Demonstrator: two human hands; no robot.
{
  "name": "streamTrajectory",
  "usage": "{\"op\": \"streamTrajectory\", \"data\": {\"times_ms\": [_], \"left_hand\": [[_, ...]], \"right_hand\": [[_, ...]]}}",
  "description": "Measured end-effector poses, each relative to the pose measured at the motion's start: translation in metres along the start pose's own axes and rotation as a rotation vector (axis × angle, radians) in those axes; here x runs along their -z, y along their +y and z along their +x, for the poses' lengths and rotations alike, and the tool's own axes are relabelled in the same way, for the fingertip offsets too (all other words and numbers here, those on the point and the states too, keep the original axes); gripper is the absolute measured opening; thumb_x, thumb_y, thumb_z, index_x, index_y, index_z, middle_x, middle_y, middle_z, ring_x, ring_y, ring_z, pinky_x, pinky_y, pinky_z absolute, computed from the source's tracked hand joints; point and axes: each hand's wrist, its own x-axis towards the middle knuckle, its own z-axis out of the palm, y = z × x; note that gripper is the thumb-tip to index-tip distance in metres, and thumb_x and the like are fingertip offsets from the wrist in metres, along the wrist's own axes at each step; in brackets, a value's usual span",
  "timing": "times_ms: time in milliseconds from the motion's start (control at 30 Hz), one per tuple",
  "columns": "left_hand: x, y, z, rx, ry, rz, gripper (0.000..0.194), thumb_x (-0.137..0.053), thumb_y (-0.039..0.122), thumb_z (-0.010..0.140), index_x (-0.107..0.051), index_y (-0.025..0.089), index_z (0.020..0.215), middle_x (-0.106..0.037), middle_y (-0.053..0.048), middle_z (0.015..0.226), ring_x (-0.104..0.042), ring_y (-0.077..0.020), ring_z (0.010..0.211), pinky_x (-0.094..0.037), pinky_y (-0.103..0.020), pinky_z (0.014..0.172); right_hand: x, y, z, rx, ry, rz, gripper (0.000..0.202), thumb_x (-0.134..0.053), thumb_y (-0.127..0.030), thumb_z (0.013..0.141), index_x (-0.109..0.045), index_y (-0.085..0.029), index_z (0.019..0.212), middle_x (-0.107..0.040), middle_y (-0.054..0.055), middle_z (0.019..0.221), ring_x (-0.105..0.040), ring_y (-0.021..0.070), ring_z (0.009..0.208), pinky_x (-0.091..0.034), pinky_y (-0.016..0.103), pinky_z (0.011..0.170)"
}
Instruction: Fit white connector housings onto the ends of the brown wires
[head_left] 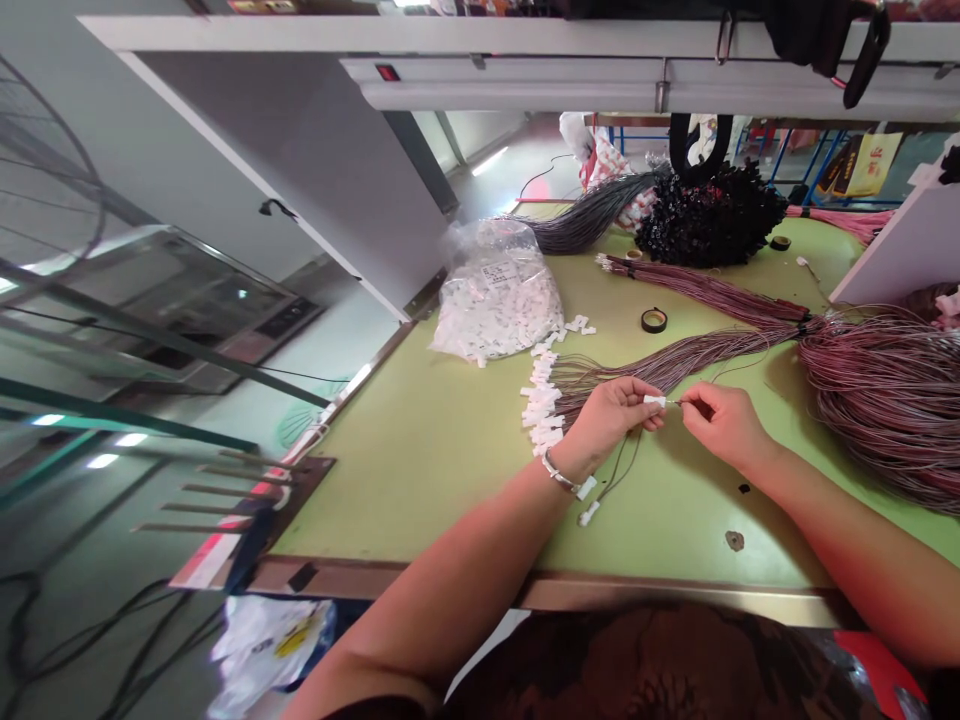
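Between the thumb and fingers of my left hand is a small white plastic connector. My right hand pinches a thin wire whose end meets the connector; how deep it sits inside is too small to tell. Left of my hands, a row of white connectors ends a bundle of brown wires that runs to the right. One more white connector on wires lies on the green table near my left wrist.
A clear bag of white connectors stands on the green table at the back left. Behind my hands lies a roll of black tape. A large coil of brown wires fills the right side. Black connectors are piled at the back.
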Motion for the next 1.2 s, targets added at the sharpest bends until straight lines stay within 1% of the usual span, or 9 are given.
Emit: {"op": "streamTrajectory", "data": {"times_ms": [100, 167, 333, 467, 633, 767, 967, 1067, 1200], "left_hand": [[-0.004, -0.001, 0.0, -0.004, -0.006, 0.039, 0.023, -0.074, 0.021, 0.067, -0.059, 0.01, 0.081, -0.064, -0.001, 0.057, -0.06, -0.0085, 0.052, -0.044, -0.018, 0.051], [-0.006, -0.002, 0.001, -0.002, -0.009, 0.066, 0.023, -0.075, 0.021, 0.066, -0.058, 0.011, 0.078, -0.063, 0.0, 0.055, -0.059, -0.0085, 0.051, -0.044, -0.018, 0.05], [-0.008, -0.004, 0.003, 0.013, -0.024, 0.093, 0.016, -0.07, 0.016, 0.07, -0.056, 0.011, 0.078, -0.062, 0.0, 0.054, -0.058, -0.0084, 0.049, -0.042, -0.018, 0.049], [-0.007, -0.007, 0.006, 0.014, -0.028, 0.093, 0.019, -0.071, 0.019, 0.069, -0.055, 0.012, 0.077, -0.062, 0.0, 0.053, -0.058, -0.0087, 0.049, -0.042, -0.018, 0.048], [-0.007, -0.012, 0.007, 0.016, -0.019, 0.074, 0.019, -0.072, 0.018, 0.068, -0.056, 0.011, 0.075, -0.061, 0.001, 0.051, -0.057, -0.0082, 0.048, -0.042, -0.018, 0.049], [-0.008, -0.011, 0.006, 0.02, -0.011, 0.026, 0.022, -0.074, 0.02, 0.066, -0.056, 0.011, 0.074, -0.061, 0.001, 0.051, -0.056, -0.0077, 0.047, -0.042, -0.018, 0.05], [-0.007, -0.007, 0.004, 0.117, -0.031, -0.122, 0.021, -0.073, 0.017, 0.065, -0.056, 0.01, 0.076, -0.063, -0.001, 0.055, -0.059, -0.008, 0.05, -0.044, -0.018, 0.052], [-0.006, -0.007, 0.003, 0.117, -0.031, -0.157, 0.021, -0.072, 0.016, 0.065, -0.056, 0.011, 0.077, -0.064, -0.001, 0.057, -0.059, -0.0081, 0.051, -0.044, -0.018, 0.052], [-0.007, -0.009, 0.003, 0.05, -0.035, -0.156, 0.022, -0.072, 0.019, 0.067, -0.055, 0.011, 0.079, -0.063, 0.0, 0.058, -0.058, -0.0075, 0.051, -0.044, -0.018, 0.052]], "right_hand": [[-0.001, -0.001, 0.0, 0.109, 0.012, -0.123, 0.01, -0.049, -0.016, 0.074, -0.056, -0.018, 0.067, -0.055, -0.001, 0.057, -0.045, 0.0099, 0.051, -0.034, 0.022, 0.052], [-0.002, 0.0, 0.0, 0.138, -0.006, -0.161, 0.01, -0.048, -0.015, 0.074, -0.054, -0.018, 0.066, -0.055, -0.001, 0.058, -0.046, 0.0104, 0.052, -0.033, 0.022, 0.053], [-0.006, 0.002, -0.001, 0.063, -0.033, -0.14, 0.009, -0.049, -0.016, 0.073, -0.052, -0.019, 0.065, -0.054, -0.002, 0.055, -0.044, 0.0102, 0.05, -0.032, 0.022, 0.051], [-0.011, 0.005, -0.002, 0.029, -0.023, -0.094, 0.009, -0.049, -0.017, 0.073, -0.051, -0.019, 0.063, -0.053, -0.003, 0.054, -0.044, 0.0096, 0.049, -0.031, 0.021, 0.051], [-0.018, 0.007, -0.002, 0.052, 0.0, -0.136, 0.011, -0.049, -0.019, 0.073, -0.049, -0.019, 0.061, -0.053, -0.002, 0.054, -0.044, 0.0103, 0.05, -0.03, 0.022, 0.051], [-0.018, 0.006, -0.001, 0.073, 0.019, -0.148, 0.012, -0.05, -0.019, 0.073, -0.05, -0.019, 0.061, -0.053, -0.002, 0.054, -0.043, 0.0104, 0.05, -0.03, 0.022, 0.051], [-0.011, 0.002, -0.002, 0.136, 0.03, -0.157, 0.013, -0.048, -0.017, 0.073, -0.054, -0.019, 0.062, -0.055, -0.001, 0.056, -0.046, 0.0105, 0.053, -0.031, 0.022, 0.053], [-0.013, 0.003, -0.002, 0.063, 0.039, -0.055, 0.012, -0.049, -0.017, 0.072, -0.055, -0.019, 0.062, -0.052, -0.003, 0.052, -0.043, 0.009, 0.049, -0.031, 0.021, 0.051], [-0.017, 0.004, 0.0, -0.088, 0.013, 0.163, 0.01, -0.051, -0.019, 0.071, -0.053, -0.019, 0.061, -0.048, -0.006, 0.049, -0.038, 0.0073, 0.044, -0.03, 0.02, 0.047]]}}
